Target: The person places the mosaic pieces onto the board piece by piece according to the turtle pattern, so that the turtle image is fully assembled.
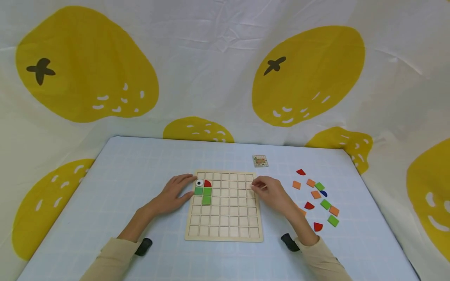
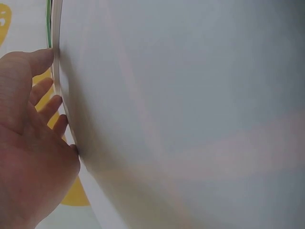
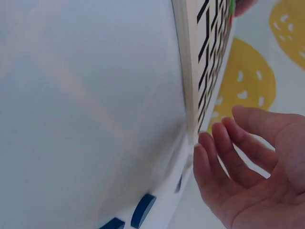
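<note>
A wooden grid board point(image 1: 225, 239) lies flat on the table. On its upper left cells sit a white eye piece point(image 1: 199, 183), a red rounded piece point(image 1: 208, 183), a darker green square point(image 1: 198, 191) and two lighter green squares point(image 1: 206, 200). My left hand point(image 1: 171, 198) rests at the board's left edge, thumb and fingers spread loosely. Over the upper right edge is my right hand point(image 1: 270, 192). Its fingers point(image 3: 228, 152) bend loosely with nothing between them in the right wrist view.
Loose pieces lie scattered right of the board: several orange squares point(image 1: 297, 185), several green squares point(image 1: 325, 204), red rounded pieces point(image 1: 309, 205) and a blue rounded piece point(image 1: 324, 193). A small picture card point(image 1: 260, 160) lies behind the board. Patterned cloth point(image 1: 211, 78) hangs behind the table.
</note>
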`<state>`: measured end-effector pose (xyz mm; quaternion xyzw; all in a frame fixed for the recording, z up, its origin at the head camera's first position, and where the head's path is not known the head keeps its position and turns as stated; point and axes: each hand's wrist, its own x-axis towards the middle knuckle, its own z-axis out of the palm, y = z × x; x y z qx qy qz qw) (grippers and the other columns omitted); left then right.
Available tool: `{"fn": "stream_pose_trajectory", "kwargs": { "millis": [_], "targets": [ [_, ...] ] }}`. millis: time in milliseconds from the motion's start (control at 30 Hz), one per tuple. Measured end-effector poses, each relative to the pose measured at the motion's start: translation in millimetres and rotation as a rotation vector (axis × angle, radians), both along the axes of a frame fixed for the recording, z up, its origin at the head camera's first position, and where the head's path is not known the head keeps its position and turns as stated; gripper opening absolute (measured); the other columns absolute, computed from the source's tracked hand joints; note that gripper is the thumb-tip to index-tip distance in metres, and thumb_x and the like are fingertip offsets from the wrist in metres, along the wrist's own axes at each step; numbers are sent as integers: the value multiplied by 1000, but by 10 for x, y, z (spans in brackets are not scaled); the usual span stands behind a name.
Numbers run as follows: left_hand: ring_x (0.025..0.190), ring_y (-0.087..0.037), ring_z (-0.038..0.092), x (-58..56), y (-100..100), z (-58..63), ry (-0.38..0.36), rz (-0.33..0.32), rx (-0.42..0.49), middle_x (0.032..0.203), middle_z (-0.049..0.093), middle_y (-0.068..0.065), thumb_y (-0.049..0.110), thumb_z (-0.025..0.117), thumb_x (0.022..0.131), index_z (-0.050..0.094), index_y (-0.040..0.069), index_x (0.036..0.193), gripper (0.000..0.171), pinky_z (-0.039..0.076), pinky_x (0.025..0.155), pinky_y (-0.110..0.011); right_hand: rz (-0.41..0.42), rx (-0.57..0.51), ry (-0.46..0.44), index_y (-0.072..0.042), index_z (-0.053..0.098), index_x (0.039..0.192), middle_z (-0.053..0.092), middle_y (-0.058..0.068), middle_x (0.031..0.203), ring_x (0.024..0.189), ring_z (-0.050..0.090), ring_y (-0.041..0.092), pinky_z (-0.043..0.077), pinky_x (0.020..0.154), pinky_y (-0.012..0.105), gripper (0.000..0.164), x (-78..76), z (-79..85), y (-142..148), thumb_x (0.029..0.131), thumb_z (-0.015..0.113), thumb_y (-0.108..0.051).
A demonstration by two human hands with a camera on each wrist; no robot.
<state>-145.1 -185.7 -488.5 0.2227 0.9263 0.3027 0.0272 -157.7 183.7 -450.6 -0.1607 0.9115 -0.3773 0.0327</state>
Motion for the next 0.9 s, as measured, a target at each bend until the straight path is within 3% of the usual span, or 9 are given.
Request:
{"fn": "stream_pose_trajectory", "kwargs": {
  "millis": [367,900],
  "targets": [
    [145,-41,33,10,6,15,11,-3,5,158,42,-16,27,62,104,46,10,155,56,27,116,-65,-141,85,-28,-3,71,116,69,6,105,97,62,24,56,92,46,20,56,-10,510,100,69,-15],
    [145,-41,33,-9,12,20,6,-12,14,158,42,-16,27,62,104,46,9,154,56,25,117,-65,-203,142,-15,-1,70,121,70,16,118,112,63,35,54,96,54,27,309,-13,1148,99,71,-16]
  ]
}}
